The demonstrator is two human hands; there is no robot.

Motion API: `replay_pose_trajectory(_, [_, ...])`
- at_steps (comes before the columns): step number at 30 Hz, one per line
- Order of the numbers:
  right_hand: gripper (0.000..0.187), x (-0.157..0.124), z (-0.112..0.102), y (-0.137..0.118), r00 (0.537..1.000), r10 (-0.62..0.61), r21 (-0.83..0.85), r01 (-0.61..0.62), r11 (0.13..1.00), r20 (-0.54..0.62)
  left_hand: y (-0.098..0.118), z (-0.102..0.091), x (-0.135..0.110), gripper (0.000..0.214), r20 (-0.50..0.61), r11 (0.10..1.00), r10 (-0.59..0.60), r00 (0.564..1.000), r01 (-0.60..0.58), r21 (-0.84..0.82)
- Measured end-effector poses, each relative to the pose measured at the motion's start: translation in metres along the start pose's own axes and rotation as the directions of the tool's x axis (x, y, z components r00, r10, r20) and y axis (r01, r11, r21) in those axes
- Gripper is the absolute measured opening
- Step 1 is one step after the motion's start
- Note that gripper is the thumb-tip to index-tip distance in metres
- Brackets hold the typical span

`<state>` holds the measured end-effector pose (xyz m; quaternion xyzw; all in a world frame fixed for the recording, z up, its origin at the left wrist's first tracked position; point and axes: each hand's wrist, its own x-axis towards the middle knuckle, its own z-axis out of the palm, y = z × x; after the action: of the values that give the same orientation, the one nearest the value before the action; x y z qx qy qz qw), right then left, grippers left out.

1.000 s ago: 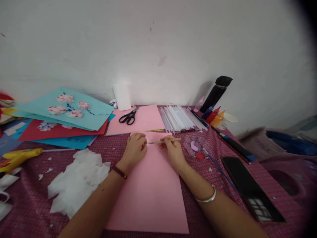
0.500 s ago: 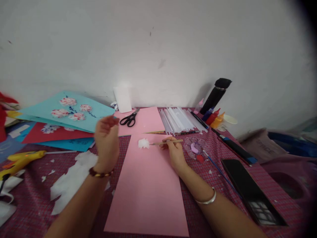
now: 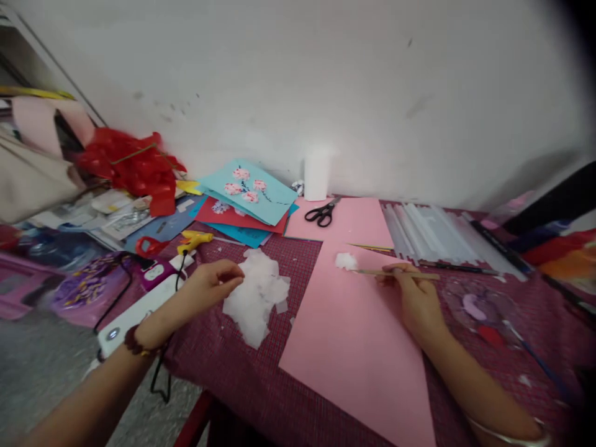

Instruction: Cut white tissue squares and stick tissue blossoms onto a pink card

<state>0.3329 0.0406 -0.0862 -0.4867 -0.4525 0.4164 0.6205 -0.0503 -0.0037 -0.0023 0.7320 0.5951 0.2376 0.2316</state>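
Note:
A large pink sheet [image 3: 354,335] lies on the red checked tablecloth [image 3: 242,372]. A small white tissue tuft [image 3: 346,261] sits near the sheet's far corner. My right hand [image 3: 414,298] rests on the pink sheet and grips a thin wooden stick [image 3: 395,273] whose tip points at the tuft. My left hand [image 3: 212,285] hovers at the edge of a pile of white tissue pieces [image 3: 256,295], its fingers curled together at the pile's left side; whether it holds a piece I cannot make out.
Black scissors [image 3: 321,213] lie on another pink sheet by the wall. Teal and red cards with tissue flowers [image 3: 246,192] are stacked at the back. A yellow glue gun [image 3: 193,239], clear sticks [image 3: 428,230], a paint palette [image 3: 479,307] and red crumpled paper [image 3: 133,164] surround the work area.
My left hand went from pressing the tuft on the pink sheet, up into the air, then down to the tissue pile. The view swung left. The right hand kept the stick in place.

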Motion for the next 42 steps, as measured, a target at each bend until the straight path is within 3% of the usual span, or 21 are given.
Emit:
replay_pose_trajectory(3, [0.013, 0.0, -0.003, 0.004, 1.0, -0.003, -0.032, 0.004, 0.999, 0.007, -0.017, 0.01, -0.017, 0.011, 0.005, 0.998, -0.009, 1.0, 0.009, 0.061])
replay_pose_trajectory(6, [0.013, 0.0, -0.005, 0.007, 1.0, -0.024, -0.057, 0.024, 0.998, -0.001, -0.016, 0.019, -0.014, 0.01, -0.016, 0.994, 0.058, 0.998, -0.056, 0.097])
replay_pose_trajectory(10, [0.014, -0.001, -0.003, 0.004, 0.999, -0.029, -0.063, 0.028, 0.998, -0.013, -0.006, 0.028, 0.014, 0.01, -0.118, 0.964, 0.2, 0.973, -0.174, 0.201])
replay_pose_trajectory(14, [0.015, -0.002, 0.0, -0.002, 1.0, -0.019, -0.055, 0.018, 0.998, -0.009, -0.005, 0.038, 0.047, 0.012, -0.21, 0.948, 0.146, 0.967, -0.076, 0.309])
replay_pose_trajectory(20, [0.014, -0.001, -0.003, 0.003, 0.999, -0.014, -0.041, 0.015, 0.999, 0.034, -0.016, 0.056, 0.074, 0.023, -0.017, 0.943, 0.032, 0.999, -0.025, 0.332])
replay_pose_trajectory(25, [0.012, -0.001, -0.001, 0.001, 1.0, 0.006, -0.004, -0.006, 1.0, 0.03, -0.012, 0.053, 0.078, 0.006, -0.01, 0.964, 0.081, 0.997, -0.076, 0.256])
replay_pose_trajectory(31, [0.011, -0.002, 0.004, -0.001, 0.998, -0.052, 0.065, 0.05, 0.997, 0.034, 0.014, 0.027, 0.073, 0.014, -0.181, 0.966, 0.246, 0.952, -0.225, 0.125])
replay_pose_trajectory(34, [0.013, -0.001, 0.005, -0.001, 0.998, -0.055, 0.052, 0.054, 0.997, 0.028, 0.042, 0.022, 0.073, 0.017, -0.145, 0.974, 0.221, 0.964, -0.227, -0.023])
replay_pose_trajectory(38, [0.013, -0.001, 0.007, -0.003, 0.996, -0.063, 0.037, 0.061, 0.997, 0.057, 0.084, 0.043, 0.083, 0.02, 0.055, 0.955, 0.16, 0.986, -0.141, -0.261])
replay_pose_trajectory(42, [0.013, -0.001, 0.008, -0.004, 0.994, -0.062, -0.015, 0.063, 0.998, 0.091, 0.104, 0.084, 0.107, 0.017, 0.083, 0.887, 0.099, 0.992, -0.05, -0.46])
